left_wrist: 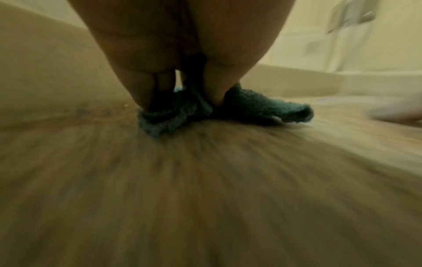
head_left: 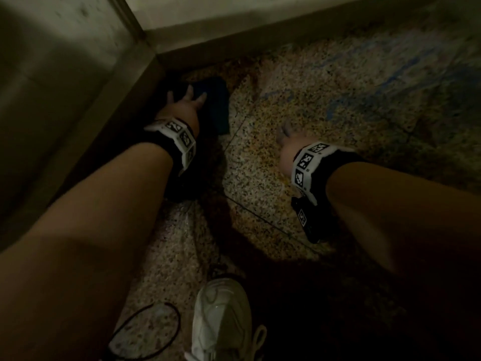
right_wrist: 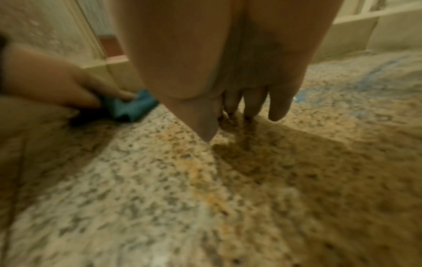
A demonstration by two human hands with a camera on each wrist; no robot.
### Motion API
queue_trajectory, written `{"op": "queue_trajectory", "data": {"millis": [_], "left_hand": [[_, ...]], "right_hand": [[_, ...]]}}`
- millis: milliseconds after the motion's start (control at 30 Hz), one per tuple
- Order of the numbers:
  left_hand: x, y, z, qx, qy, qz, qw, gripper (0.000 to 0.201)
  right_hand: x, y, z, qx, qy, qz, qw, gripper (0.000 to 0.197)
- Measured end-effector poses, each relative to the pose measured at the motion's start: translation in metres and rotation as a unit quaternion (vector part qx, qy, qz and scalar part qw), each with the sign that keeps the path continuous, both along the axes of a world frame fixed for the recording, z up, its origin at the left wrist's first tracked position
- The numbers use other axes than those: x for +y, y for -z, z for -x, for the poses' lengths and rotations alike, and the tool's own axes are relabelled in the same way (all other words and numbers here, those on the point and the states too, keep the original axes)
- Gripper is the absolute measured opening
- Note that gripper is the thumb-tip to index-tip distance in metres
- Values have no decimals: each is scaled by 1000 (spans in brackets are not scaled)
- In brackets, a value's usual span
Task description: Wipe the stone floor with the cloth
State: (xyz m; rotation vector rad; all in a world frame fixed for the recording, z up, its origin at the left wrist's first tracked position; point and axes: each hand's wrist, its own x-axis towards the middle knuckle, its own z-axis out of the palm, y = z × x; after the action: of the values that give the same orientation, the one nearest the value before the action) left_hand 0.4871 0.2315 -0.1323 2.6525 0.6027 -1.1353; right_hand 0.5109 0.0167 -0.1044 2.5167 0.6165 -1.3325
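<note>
Left hand (head_left: 182,108): fingers (left_wrist: 146,94) extended and spread, pressed down onto the blue cloth (head_left: 216,108). From the left wrist view the fingertips bear on the fabric, which bunches between and around them; nothing is gripped or wrapped. The right wrist view shows the same hand (right_wrist: 57,79) with straight fingers flat on the cloth (right_wrist: 134,106).

Right hand (head_left: 287,147): fingers (right_wrist: 253,103) straight and pointing downward, tips at or just above the stone floor (right_wrist: 160,180); contact cannot be confirmed. The hand holds nothing.

Cloth location: on the stone floor in the corner, close against the dark skirting (head_left: 125,100) where two walls meet. It lies partly crumpled, with one ragged edge lifted toward the right in the left wrist view (left_wrist: 262,106). It is well apart from the right hand.

Floor: speckled stone with thin joint lines between slabs. Blue smears (head_left: 364,97) mark the surface beyond the right hand. The left wrist view of the floor is heavily motion-blurred.

Both wrists carry black bands with white coded markers (head_left: 182,139). A white shoe (head_left: 221,321) stands on the floor at the lower edge of the head view, with a black cable loop (head_left: 145,332) lying beside it to the left.
</note>
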Motion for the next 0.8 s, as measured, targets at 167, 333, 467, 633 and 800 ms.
{"op": "queue_trajectory", "data": {"millis": [167, 333, 467, 633, 800], "left_hand": [[-1, -4, -14, 31, 5, -25, 999, 92], [-14, -4, 11, 3, 0, 13, 1000, 86], [-35, 3, 46, -14, 27, 32, 999, 81], [-49, 9, 39, -21, 54, 3, 998, 81], [-63, 2, -22, -8, 141, 1, 990, 80]], "right_hand": [[-2, 4, -1, 3, -33, 12, 999, 79], [-4, 13, -6, 1, 17, -27, 999, 78], [-16, 13, -17, -36, 39, -26, 998, 66], [-50, 18, -19, -44, 12, 17, 999, 73], [-47, 20, -17, -14, 41, 30, 999, 73]]}}
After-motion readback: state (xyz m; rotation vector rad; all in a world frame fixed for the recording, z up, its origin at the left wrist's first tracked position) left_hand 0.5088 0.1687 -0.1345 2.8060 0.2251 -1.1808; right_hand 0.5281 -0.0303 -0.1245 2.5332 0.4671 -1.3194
